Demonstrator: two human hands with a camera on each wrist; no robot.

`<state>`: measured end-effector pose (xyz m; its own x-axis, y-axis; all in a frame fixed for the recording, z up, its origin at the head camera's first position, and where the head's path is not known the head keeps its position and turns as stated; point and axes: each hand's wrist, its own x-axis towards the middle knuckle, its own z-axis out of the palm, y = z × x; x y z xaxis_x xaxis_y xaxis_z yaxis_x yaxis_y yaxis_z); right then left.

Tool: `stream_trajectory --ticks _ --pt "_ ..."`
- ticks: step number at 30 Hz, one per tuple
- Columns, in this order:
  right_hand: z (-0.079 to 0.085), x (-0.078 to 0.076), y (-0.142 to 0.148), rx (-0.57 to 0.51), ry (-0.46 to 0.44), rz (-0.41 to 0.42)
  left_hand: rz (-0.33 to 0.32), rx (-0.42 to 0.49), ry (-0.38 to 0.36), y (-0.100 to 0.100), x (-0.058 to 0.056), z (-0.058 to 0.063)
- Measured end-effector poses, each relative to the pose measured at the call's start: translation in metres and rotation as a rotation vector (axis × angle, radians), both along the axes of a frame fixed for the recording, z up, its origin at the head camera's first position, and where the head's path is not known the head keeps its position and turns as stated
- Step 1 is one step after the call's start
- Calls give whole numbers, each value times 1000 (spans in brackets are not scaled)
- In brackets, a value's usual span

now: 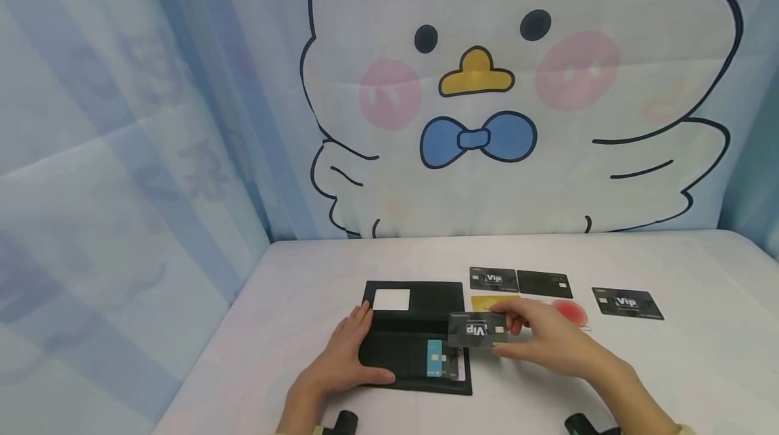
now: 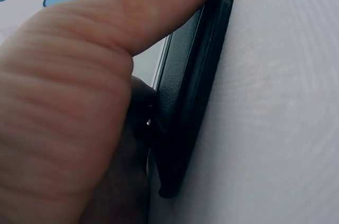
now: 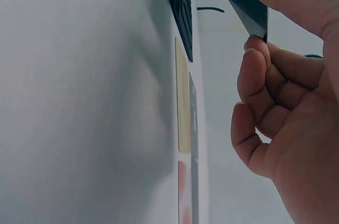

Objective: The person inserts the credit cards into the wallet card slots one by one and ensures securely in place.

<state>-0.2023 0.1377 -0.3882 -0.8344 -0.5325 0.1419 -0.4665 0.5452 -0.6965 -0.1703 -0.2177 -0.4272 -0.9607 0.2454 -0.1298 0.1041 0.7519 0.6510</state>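
A black bifold wallet [image 1: 414, 381] lies spread flat on the white table, a white patch in its far half. In its near half a blue card [image 1: 434, 358] and darker cards sit in slots on the right. My left hand [image 1: 343, 354] rests on the wallet's left side, thumb across its near corner; the left wrist view has that thumb [image 2: 153, 1] over the black edge. My right hand [image 1: 548, 333] pinches a black Vip card [image 1: 468, 331] by its right end, between thumb and fingers. The card is above the table and overlaps the wallet's right edge, its lettering upside down.
Behind the right hand lie a black Vip card [image 1: 493, 279], another black card [image 1: 544, 283], a yellow card [image 1: 487, 302] and a card with a red round print [image 1: 570, 312]. Farther right is one more Vip card [image 1: 628, 303]. A printed curtain [image 1: 487, 198] hangs behind the table.
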Motion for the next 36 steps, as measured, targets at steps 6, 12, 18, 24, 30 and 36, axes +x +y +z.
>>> stream_trajectory --ticks 6,12,18,24,30,36 --pt "2 -1 -17 23 9 8 6 5 -8 1 1 2" --pt "6 1 -32 43 19 20 5 11 -10 1 1 2" --pt "6 3 -44 58 -30 11 11 4 -12 1 1 1" --pt "4 6 -50 83 -54 -14 4 5 -7 0 0 2" --pt "4 9 -54 111 -69 -5 13 4 -10 0 1 3" --pt "5 12 -53 113 -97 43 16 9 -3 0 1 3"
